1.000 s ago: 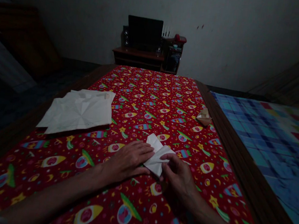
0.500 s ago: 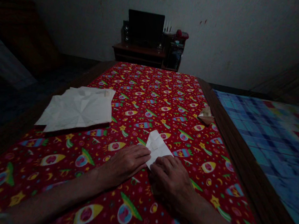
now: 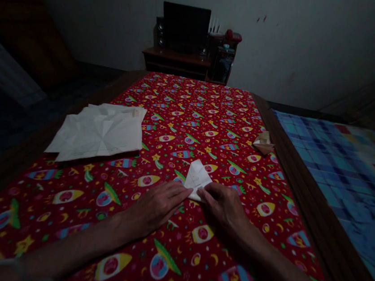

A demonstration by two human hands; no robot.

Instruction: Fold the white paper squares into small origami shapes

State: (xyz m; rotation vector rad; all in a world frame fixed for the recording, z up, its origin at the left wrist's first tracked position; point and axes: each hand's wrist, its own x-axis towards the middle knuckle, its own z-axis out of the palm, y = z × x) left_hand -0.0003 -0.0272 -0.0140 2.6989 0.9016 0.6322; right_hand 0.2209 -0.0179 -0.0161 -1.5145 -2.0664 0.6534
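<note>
Between the side edges of the bench (image 3: 291,170), the folded white paper (image 3: 199,175) lies with its left corner under the left hand (image 3: 158,202), seemingly for steadiness, any grip there impossible to tell, while the right hand (image 3: 224,203) pinches its right corner, apparently holding the fold.
</note>
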